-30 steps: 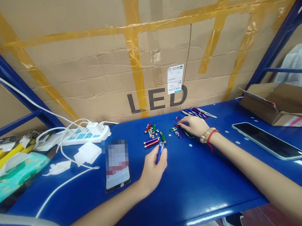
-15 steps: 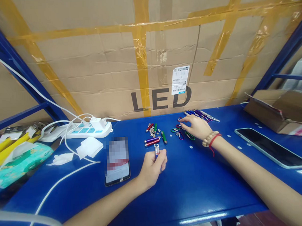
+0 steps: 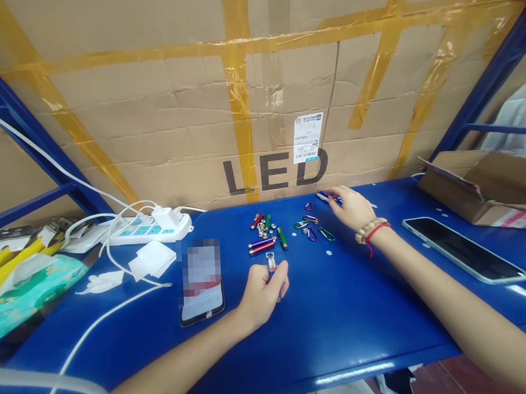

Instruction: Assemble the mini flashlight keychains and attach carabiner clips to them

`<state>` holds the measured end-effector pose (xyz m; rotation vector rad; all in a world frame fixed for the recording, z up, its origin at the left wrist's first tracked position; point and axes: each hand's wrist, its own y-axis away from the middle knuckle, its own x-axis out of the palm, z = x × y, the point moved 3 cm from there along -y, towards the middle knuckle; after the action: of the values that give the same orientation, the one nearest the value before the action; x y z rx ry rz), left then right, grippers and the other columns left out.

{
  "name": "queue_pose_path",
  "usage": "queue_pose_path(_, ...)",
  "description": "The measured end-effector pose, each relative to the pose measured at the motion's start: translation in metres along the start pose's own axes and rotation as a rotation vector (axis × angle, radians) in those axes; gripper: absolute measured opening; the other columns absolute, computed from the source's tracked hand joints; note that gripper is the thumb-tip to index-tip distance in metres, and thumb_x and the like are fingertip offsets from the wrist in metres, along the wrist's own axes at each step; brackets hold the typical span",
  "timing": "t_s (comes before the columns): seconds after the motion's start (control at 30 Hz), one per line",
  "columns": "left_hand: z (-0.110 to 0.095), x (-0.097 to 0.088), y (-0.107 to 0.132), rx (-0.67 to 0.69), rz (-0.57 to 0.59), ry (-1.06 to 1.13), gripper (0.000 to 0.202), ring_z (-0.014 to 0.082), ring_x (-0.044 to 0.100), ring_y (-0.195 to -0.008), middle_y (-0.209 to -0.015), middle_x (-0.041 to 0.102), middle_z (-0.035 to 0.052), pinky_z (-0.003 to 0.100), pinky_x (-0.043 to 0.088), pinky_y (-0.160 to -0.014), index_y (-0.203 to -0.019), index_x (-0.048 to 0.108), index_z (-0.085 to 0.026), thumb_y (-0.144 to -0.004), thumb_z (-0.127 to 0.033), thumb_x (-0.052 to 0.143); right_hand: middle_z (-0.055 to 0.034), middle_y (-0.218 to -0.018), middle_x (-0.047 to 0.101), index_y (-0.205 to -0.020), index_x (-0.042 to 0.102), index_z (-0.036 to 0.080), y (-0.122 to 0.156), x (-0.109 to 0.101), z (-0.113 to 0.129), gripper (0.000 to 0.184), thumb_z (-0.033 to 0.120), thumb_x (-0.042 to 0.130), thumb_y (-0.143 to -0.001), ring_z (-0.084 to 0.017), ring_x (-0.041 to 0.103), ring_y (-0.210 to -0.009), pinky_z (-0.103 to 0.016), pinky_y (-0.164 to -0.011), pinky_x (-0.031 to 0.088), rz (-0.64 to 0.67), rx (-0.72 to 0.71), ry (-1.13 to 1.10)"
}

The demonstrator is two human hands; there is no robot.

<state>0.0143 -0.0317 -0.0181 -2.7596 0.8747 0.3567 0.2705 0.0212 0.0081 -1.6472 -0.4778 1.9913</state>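
My left hand (image 3: 269,287) is closed around a small blue penlight (image 3: 272,263), held upright with its silver, ring-topped end sticking out above the thumb. My right hand (image 3: 350,207) reaches to the back of the blue table, over a bunch of blue and silver penlights (image 3: 321,197). Its fingers are loosely curved and apart at the bunch, which the hand partly covers. Between the hands lie several coloured carabiners (image 3: 327,233). Closer to my left hand are a green tube (image 3: 283,238), a red tube (image 3: 262,247), a purple tube (image 3: 260,242) and small silver parts (image 3: 261,229).
A phone (image 3: 202,307) lies left of my left hand, another phone (image 3: 466,249) to the right. At left are a power strip (image 3: 181,226) with white cables, paper tissues (image 3: 152,260) and a green packet (image 3: 35,288). An open carton (image 3: 499,216) stands right; a large cardboard box (image 3: 177,125) fills the back.
My right hand has moved from the carabiners back and to the right, onto the bunch of penlights. My left hand keeps its hold on the blue penlight. The view has shifted slightly.
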Motion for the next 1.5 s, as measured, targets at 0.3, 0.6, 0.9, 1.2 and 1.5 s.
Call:
queue_pose_path(0.3, -0.002, 0.001, -0.002, 0.021, 0.000, -0.003, 0.052, 0.0079, 0.034, -0.041, -0.041, 0.034, -0.0028, 0.023, 0.028, -0.046, -0.041, 0.037, -0.018, -0.085, -0.045, 0.035, -0.0034, -0.098, 0.069, -0.092, 0.069, 0.020, 0.003, 0.006, 0.003, 0.023, 0.023, 0.049, -0.081, -0.019, 0.064, -0.087, -0.027, -0.068, 0.046, 0.132, -0.055, 0.004)
queue_pose_path(0.6, 0.000, 0.005, 0.002, 0.217, 0.118, -0.150, 0.046, 0.0065, 0.027, -0.041, -0.042, 0.028, -0.0040, 0.025, 0.023, -0.046, -0.043, 0.025, -0.019, -0.086, -0.032, 0.035, -0.0005, -0.087, 0.072, -0.092, 0.069, 0.025, -0.001, -0.020, 0.002, 0.022, 0.030, 0.050, -0.080, -0.020, 0.066, -0.079, -0.025, -0.055, 0.043, 0.015, 0.116, -0.020)
queue_pose_path(0.9, -0.003, 0.010, 0.009, 0.454, 0.198, -0.248, 0.039, 0.0065, 0.025, -0.043, -0.046, 0.023, -0.0053, 0.024, 0.022, -0.047, -0.050, 0.020, -0.018, -0.085, -0.019, 0.039, -0.0031, -0.094, 0.068, -0.092, 0.067, 0.020, 0.012, -0.004, 0.033, 0.022, 0.026, 0.046, -0.085, -0.016, 0.064, -0.077, -0.026, -0.064, 0.047, 0.049, -0.220, -0.133)
queue_pose_path(1.2, -0.003, 0.010, 0.009, 0.421, 0.181, -0.322, 0.039, 0.0065, 0.025, -0.043, -0.045, 0.025, -0.0054, 0.024, 0.021, -0.047, -0.050, 0.020, -0.018, -0.084, -0.019, 0.041, -0.0100, -0.123, 0.054, -0.121, 0.052, 0.018, 0.052, 0.017, 0.094, 0.039, 0.037, 0.049, -0.087, -0.022, 0.052, -0.111, -0.038, -0.091, 0.043, 0.367, -0.627, -0.272)
queue_pose_path(1.5, 0.000, 0.009, 0.007, 0.389, 0.203, -0.351, 0.038, 0.0067, 0.027, -0.044, -0.048, 0.026, -0.0049, 0.024, 0.023, -0.049, -0.053, 0.020, -0.018, -0.088, -0.020, 0.035, -0.0076, -0.110, 0.061, -0.101, 0.062, 0.018, 0.048, 0.004, 0.092, 0.021, 0.027, 0.048, -0.088, -0.020, 0.057, -0.098, -0.037, -0.084, 0.041, 0.286, -0.550, -0.184)
